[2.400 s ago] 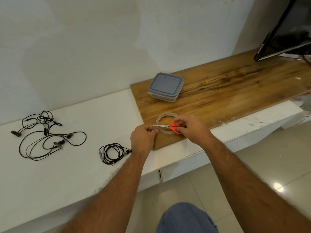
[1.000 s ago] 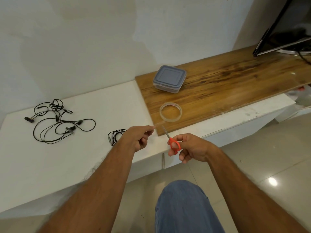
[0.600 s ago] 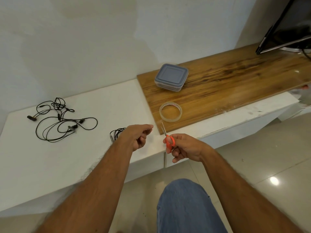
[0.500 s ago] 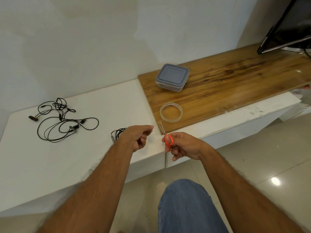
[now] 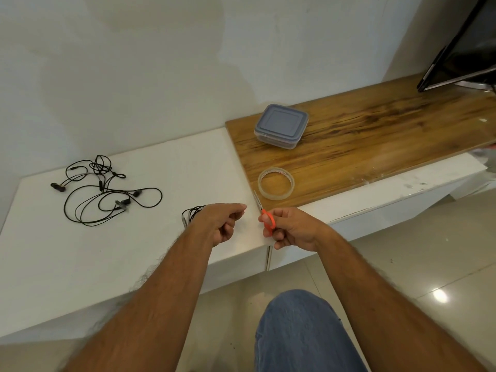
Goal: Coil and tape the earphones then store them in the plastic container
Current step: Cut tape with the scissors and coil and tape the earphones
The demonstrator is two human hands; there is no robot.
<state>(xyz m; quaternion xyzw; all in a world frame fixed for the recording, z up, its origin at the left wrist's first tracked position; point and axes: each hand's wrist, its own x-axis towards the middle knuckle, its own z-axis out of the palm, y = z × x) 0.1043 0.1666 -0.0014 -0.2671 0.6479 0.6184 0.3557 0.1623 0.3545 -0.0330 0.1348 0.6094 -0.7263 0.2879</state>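
Far left, on white counter (image 5: 112, 253): loose tangle of thin black wired earphones (image 5: 104, 191), uncoiled, well apart from both hands; second pair, black earphones wound into small coil (image 5: 192, 213), long axis running away from viewer, partly hidden behind left wrist.
Left hand (image 5: 221, 224): fingers curled, thumb and forefinger tips pressed together as if pinching cut strip of clear tape; strip itself too faint to confirm; coil just beside and left of this hand, nearer hand by far.
Right hand (image 5: 290, 229): curled through orange-handled small scissors (image 5: 264, 216), blades closed, pointing up and away toward clear round roll of adhesive tape (image 5: 276, 183) on brown wooden board (image 5: 375, 140).
Behind roll: square clear plastic container with grey lid (image 5: 281, 126), lid on, well apart from coil.
Judgement: taping the coil next, leftward reach.
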